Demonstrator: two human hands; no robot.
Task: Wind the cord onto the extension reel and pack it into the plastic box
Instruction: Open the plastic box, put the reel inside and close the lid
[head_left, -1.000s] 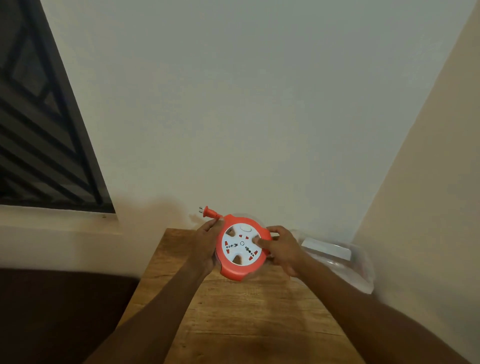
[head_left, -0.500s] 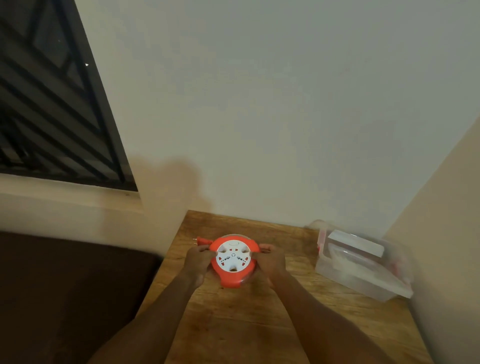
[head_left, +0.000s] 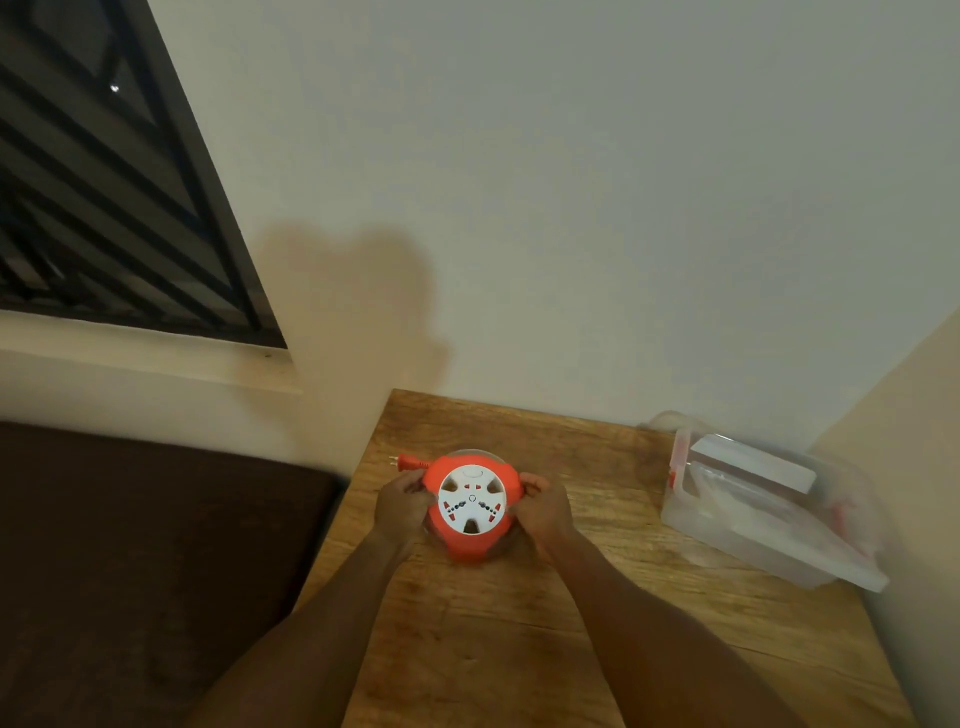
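At the middle of the wooden surface (head_left: 519, 649), the left hand (head_left: 402, 506) gripped the left edge of the orange extension reel (head_left: 470, 506) with curled fingers, and the right hand (head_left: 543, 506) gripped its right edge the same way. Between the two hands the reel lay flat, its white socket face (head_left: 471, 501) turned upward. From the reel's upper left an orange plug (head_left: 408, 461) stuck out, just above the left hand, prongs pointing left. Well apart to the right, near the corner of the walls, sat the clear plastic box (head_left: 769, 509), something white inside it. Left of the surface lay a dark brown cushion (head_left: 130, 545) below a barred window (head_left: 93, 182).
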